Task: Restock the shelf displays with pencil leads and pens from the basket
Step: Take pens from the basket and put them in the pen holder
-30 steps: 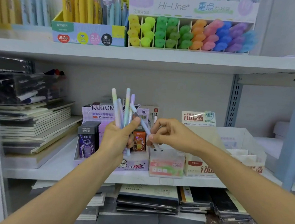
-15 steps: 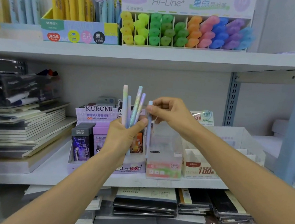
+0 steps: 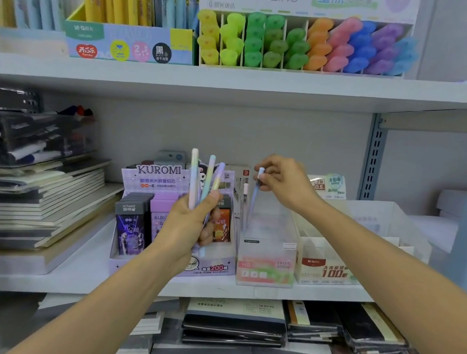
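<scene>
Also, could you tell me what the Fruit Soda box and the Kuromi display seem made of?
Fruit Soda box: likely clear, slightly frosted plastic; the pen shows through its wall. Kuromi display: apparently printed cardboard, matte, with a cut-out header.

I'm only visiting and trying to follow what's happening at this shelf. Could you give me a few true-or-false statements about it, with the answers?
1. The left hand holds a bunch of pens. True.
2. The right hand is empty. False: it pinches a single pen near its top.
3. That pen points down into the clear box, which stands right of the Kuromi box. True.
4. The highlighters share a shelf with the Kuromi box. False: they stand on the shelf above it.
</scene>
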The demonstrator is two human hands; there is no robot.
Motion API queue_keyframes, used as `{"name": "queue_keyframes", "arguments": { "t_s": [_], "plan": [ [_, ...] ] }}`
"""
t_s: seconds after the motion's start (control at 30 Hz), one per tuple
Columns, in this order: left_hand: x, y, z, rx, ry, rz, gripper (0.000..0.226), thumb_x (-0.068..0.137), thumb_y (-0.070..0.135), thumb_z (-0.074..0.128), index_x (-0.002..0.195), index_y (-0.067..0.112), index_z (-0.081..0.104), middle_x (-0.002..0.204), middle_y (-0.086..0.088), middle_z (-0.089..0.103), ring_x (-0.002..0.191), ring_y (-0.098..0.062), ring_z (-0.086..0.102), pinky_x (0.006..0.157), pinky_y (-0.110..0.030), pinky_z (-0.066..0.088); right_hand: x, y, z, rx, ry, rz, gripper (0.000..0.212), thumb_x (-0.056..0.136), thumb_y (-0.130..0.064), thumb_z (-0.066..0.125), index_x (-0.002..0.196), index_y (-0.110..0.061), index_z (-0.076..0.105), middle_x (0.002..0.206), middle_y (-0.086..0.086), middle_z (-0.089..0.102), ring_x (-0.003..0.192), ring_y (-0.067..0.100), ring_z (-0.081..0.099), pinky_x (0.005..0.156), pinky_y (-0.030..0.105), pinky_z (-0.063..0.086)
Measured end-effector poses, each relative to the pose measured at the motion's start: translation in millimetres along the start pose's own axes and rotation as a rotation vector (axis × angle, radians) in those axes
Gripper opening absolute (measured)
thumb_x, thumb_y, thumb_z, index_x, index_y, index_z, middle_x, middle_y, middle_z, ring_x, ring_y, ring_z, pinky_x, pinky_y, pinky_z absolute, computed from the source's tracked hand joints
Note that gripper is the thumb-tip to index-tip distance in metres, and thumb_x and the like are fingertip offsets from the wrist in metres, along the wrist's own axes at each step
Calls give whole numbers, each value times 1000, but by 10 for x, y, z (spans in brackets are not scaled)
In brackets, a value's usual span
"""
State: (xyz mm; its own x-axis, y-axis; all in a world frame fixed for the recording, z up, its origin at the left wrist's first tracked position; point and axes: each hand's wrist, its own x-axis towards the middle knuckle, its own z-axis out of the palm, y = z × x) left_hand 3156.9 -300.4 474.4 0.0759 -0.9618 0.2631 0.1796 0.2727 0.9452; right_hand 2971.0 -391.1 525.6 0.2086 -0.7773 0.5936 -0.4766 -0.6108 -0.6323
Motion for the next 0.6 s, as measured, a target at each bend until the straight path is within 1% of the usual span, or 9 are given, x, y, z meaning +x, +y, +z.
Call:
{"name": "queue_keyframes", "arguments": {
  "t_s": [0.1,0.23,0.33,0.43,0.5,0.6],
  "plan": [
    [15,-18,-59,-15,-25,-16,43,94,32,58,120,-2,51,57,3,55,36,-7,33,33,-18,29,32,38,5,-64,-85,4,16,94,0,57,109,1,63,96,19,69,90,24,69,78,29,59],
    [36,-70,-106,7,-41,-18,44,94,33,58,119,-3,52,58,4,55,36,-7,33,32,-18,27,90,53,-66,-34,-82,38,13,91,0,61,104,2,64,86,18,69,81,25,71,77,35,60],
    [55,-96,-115,2,-49,-26,39,92,34,59,113,2,54,60,3,55,36,-7,33,33,-18,27,132,25,-53,-74,-99,23,16,94,-7,60,106,1,67,84,16,71,75,23,71,73,29,60],
    [53,-94,-126,-8,-64,-28,35,89,36,61,106,6,57,60,3,55,37,-7,32,33,-19,26,194,8,-70,-104,-112,19,17,95,-9,59,107,-2,69,83,12,71,72,18,70,69,22,58],
    [51,-89,-137,-16,-67,-25,36,87,36,61,106,6,58,60,3,55,37,-8,32,34,-19,26,216,22,-89,-103,-107,23,16,95,-7,58,106,-4,69,79,8,69,69,16,69,69,22,58],
    [49,-83,-150,-4,-61,-28,39,92,34,59,112,0,55,60,3,54,37,-8,32,34,-19,26,215,40,-75,-87,-87,13,8,91,-8,64,97,-4,68,74,10,69,62,16,68,64,24,58]
  ]
}}
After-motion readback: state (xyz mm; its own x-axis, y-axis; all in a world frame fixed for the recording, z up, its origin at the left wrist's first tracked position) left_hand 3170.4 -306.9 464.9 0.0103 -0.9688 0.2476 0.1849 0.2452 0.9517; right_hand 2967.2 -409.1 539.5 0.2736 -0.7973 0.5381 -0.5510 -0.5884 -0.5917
